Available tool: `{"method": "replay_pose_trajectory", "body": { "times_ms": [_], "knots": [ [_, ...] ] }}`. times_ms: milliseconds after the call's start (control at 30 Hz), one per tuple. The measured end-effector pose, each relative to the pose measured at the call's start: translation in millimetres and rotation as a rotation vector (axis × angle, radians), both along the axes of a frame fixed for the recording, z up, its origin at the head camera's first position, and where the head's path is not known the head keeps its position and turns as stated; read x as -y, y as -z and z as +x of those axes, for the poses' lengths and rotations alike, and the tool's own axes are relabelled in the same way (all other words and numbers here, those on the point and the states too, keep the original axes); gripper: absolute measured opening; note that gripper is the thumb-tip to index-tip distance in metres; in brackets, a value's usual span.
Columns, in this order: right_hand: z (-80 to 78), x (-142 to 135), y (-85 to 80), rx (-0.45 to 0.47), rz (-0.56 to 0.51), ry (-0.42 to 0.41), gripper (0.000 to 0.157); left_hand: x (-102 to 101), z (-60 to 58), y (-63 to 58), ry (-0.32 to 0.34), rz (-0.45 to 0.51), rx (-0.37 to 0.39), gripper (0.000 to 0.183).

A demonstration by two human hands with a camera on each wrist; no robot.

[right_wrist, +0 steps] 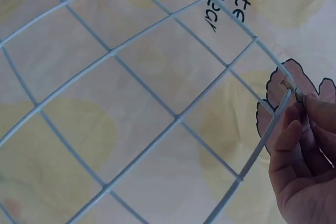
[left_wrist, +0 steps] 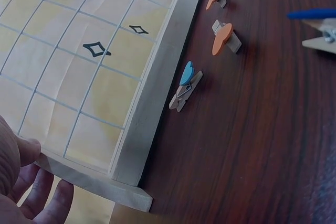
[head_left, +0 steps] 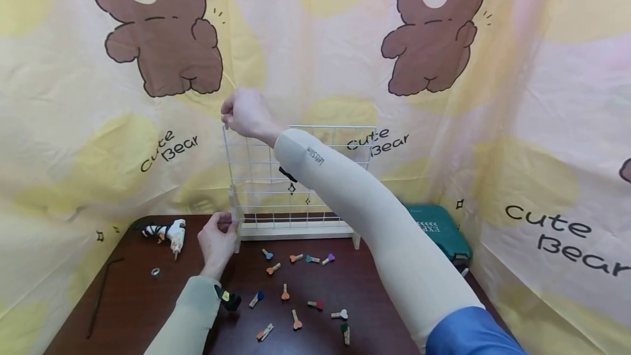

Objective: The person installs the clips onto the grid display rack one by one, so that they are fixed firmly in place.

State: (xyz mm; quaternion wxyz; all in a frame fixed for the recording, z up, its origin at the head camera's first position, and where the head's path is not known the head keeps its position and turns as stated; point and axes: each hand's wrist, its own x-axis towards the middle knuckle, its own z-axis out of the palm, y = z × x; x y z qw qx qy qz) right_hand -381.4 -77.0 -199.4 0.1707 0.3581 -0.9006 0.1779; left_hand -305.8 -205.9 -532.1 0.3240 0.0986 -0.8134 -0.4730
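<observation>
A white wire grid point(head_left: 300, 179) stands upright in a pale wooden stand point(head_left: 296, 232) on the table. With thumb and fingers my left hand point(head_left: 217, 241) holds the stand's left upright point(left_wrist: 84, 177), low down near the base. My right hand point(head_left: 250, 115) is up at the grid's top left corner. Between its thumb and fingers it pinches a small wooden clothespin point(right_wrist: 299, 97), mostly hidden by the fingertips, right at the corner of the wire. Several mini clothespins with coloured hearts lie before the stand, a blue one point(left_wrist: 187, 85) nearest its base.
On the left of the table lie a white glue gun point(head_left: 176, 234), a small metal ring point(head_left: 155, 272) and a dark bent rod point(head_left: 101, 295). A green case point(head_left: 439, 230) sits at the back right. Bear-print cloth point(head_left: 315, 43) hangs behind and on the sides.
</observation>
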Motion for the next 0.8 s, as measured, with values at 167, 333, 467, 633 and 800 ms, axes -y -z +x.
{"method": "replay_pose_trajectory", "body": {
  "times_ms": [167, 333, 467, 633, 800],
  "knots": [
    [5.5, -13.8, 11.0, -0.02, -0.13, -0.054, 0.029, 0.9, -0.3, 0.0, 0.002, 0.0, 0.007, 0.015],
    [17.9, -50.3, 42.6, -0.05, -0.31, -0.194, 0.023, 0.7, 0.3, 1.2, -0.003, -0.009, 0.016, 0.016],
    [29.7, -91.9, 82.8, 0.024, -0.332, -0.232, 0.021, -0.2, 0.5, 1.1, -0.003, -0.007, 0.019, 0.017],
    [40.8, -148.5, 146.9, 0.144, -0.225, -0.172, 0.021, -2.7, 0.0, 0.4, 0.011, -0.004, 0.027, 0.017],
    [42.8, -198.1, 220.4, 0.266, -0.072, -0.148, 0.017, -1.8, -0.1, 1.1, 0.002, -0.008, 0.022, 0.016]
  ]
}}
